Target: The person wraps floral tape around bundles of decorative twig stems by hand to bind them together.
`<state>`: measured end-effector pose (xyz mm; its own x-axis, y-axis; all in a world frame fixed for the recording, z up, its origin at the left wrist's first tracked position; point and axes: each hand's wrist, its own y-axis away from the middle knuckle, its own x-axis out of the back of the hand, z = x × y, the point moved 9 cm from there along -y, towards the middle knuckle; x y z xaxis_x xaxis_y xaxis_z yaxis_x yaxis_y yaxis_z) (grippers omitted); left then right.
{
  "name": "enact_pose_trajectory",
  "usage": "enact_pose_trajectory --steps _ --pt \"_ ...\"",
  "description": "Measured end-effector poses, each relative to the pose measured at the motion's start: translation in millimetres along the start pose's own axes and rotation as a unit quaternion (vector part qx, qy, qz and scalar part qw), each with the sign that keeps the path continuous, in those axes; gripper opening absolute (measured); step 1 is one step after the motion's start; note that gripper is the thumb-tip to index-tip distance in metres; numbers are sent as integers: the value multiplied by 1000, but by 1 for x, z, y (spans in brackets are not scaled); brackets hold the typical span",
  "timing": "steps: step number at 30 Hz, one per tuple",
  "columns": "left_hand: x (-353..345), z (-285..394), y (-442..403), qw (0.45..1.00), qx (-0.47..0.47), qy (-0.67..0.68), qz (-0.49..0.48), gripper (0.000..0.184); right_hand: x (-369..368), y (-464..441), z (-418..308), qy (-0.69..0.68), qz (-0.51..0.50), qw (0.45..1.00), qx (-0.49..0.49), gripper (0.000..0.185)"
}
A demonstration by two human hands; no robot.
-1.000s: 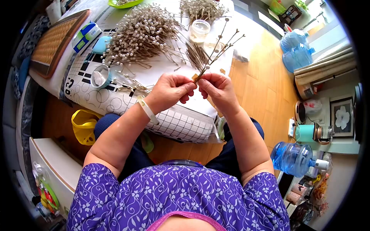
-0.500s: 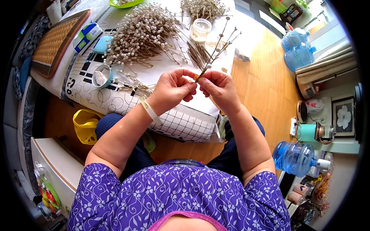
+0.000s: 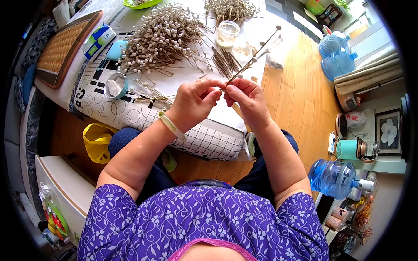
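Observation:
A thin dark branch (image 3: 262,48) with small round buds slants up and to the right from my fingertips. My left hand (image 3: 196,102) is closed in a pinch at its lower end. Beside it, my right hand (image 3: 249,102) pinches the same stem between thumb and fingers. Just beyond my hands lies a bunch of short brown sticks (image 3: 225,63). A big heap of stems with white round buds (image 3: 163,41) spreads over the white table covering. A few loose budded stems (image 3: 150,93) lie left of my left hand.
Behind the sticks stand a clear jar (image 3: 227,35) and a shallow clear dish (image 3: 242,50). A round tin with white pieces (image 3: 115,85) sits on the patterned cloth at left. Another stem pile (image 3: 230,11) lies at the back. Below the table hangs a yellow bag (image 3: 96,141).
The branch has turned in my fingers, its tip swinging right and slightly down. Both hands stay in nearly the same place, their fingers shifted a little on the stem.

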<state>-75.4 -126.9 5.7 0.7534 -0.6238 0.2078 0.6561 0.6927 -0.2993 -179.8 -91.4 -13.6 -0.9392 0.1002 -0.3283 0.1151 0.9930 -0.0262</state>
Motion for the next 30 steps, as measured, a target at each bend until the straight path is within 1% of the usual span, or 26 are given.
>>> enact_pose_trajectory --steps 1,3,4,6,7,8,9,10,11,13,14,16,18,20,21,22,23,24,26,28,30 --pt "-1 -1 0 1000 0 0 0 17 2 -1 2 39 12 999 4 11" --pt "2 8 0 997 -64 -30 18 18 3 -2 5 30 13 999 6 11" --pt "2 9 0 997 -64 -30 18 18 3 -3 5 22 12 1000 8 10" --pt "2 4 0 1000 -7 -21 14 17 3 -5 6 28 15 999 7 10" --pt "2 6 -1 1000 -6 -20 14 17 4 -5 6 35 18 999 6 9" --pt "1 -6 -2 994 70 85 20 17 4 -5 6 34 19 999 6 9" --pt "-2 -19 0 971 145 188 25 17 6 -5 5 42 23 999 10 9" --pt "-7 -30 0 957 185 224 -7 15 7 -5 5 50 27 998 14 9" --pt "-3 -31 -2 957 186 224 -8 15 7 -5 4 50 27 998 14 9" --pt "-19 -40 7 899 287 315 -103 14 4 -5 4 54 19 998 11 9" --pt "-20 -40 8 889 294 333 -112 15 4 -5 3 54 19 998 11 9" --pt "-18 -40 8 888 301 325 -120 15 -1 -5 3 59 -10 998 -8 7" --pt "-18 -39 9 888 307 318 -129 16 0 -5 1 79 -7 997 -19 8" --pt "-12 -37 5 912 282 283 -97 14 1 -4 3 98 -1 995 -30 9" --pt "-14 -37 6 912 282 283 -97 14 3 -5 6 107 6 994 -34 10" --pt "-10 -37 3 930 262 248 -73 12 4 -5 7 115 13 993 -38 10" --pt "-6 -37 1 946 241 213 -49 10 4 -5 8 115 13 993 -38 10" --pt "-8 -38 1 946 241 213 -49 10 4 -5 8 106 20 993 -37 10" --pt "-2 -32 -1 965 195 176 -21 9 5 -4 9 97 27 994 -37 10" --pt "-2 -30 -1 967 190 167 -21 10 2 -5 6 74 5 997 -9 9" --pt "-1 -27 -1 970 186 158 -20 11 2 -6 8 66 -2 998 -3 9"
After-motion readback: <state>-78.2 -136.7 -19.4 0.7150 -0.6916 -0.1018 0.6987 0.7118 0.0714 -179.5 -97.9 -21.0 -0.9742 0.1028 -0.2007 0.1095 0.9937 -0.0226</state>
